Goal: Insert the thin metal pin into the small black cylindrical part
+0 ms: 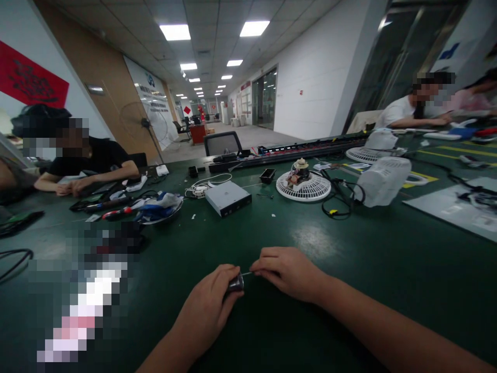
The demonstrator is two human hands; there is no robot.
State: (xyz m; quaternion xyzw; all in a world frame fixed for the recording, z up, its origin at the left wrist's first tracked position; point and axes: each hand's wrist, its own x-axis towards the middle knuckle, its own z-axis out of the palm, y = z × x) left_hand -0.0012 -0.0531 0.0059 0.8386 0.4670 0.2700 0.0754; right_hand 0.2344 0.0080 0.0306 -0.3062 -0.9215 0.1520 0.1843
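Low over the green tabletop [349, 311], my left hand [207, 298] is closed around a small dark cylinder with a shiny end [236, 283]. Most of the cylinder is hidden by the fingers, and its exact kind cannot be made out. A thin pale rod or wire [247, 273] runs from the cylinder towards my right hand [287, 272]. There, the thumb and fingers are pinched together at the rod's far end, whose tip they cover. Both hands are near the middle of the picture, a short way apart.
Beyond my hands lie a grey disc drive [229, 197], a small black box [267, 175] and a white fan grille with a motor [303, 185]. A white plastic housing [384, 181] with black cable stands right. Tools and a blue-white bundle [159, 207] lie left. Other people sit at both sides.
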